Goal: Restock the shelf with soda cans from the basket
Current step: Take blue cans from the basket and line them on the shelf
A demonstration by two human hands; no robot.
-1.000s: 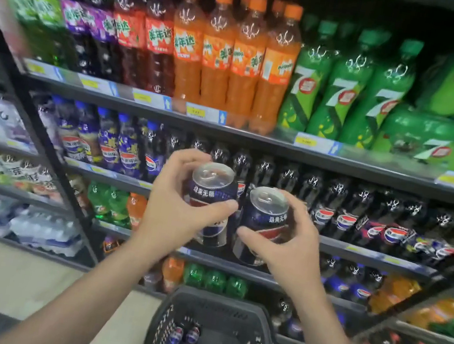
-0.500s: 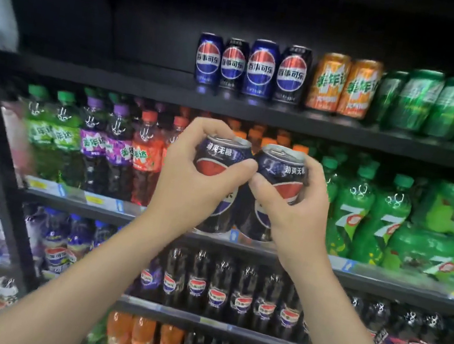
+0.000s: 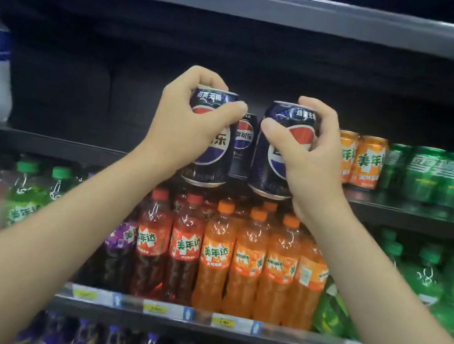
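Dark store shelving fills my view, and the can shelf [image 3: 393,210] runs across the middle. My left hand [image 3: 180,131] has its fingers [image 3: 232,108] wrapped round a dark Pepsi can [image 3: 211,169]; my right hand [image 3: 308,161] grips a second Pepsi can [image 3: 271,176]. Both cans are upright at the shelf's front edge, apart, with a shelved Pepsi can [image 3: 243,144] between them. Orange cans [image 3: 367,162] stand just right.

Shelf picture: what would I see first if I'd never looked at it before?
Right in the middle, the left hand and right hand each grip a dark blue cola can, raised at the can shelf. Below them glows a row of orange soda bottles, and orange cans stand at right.
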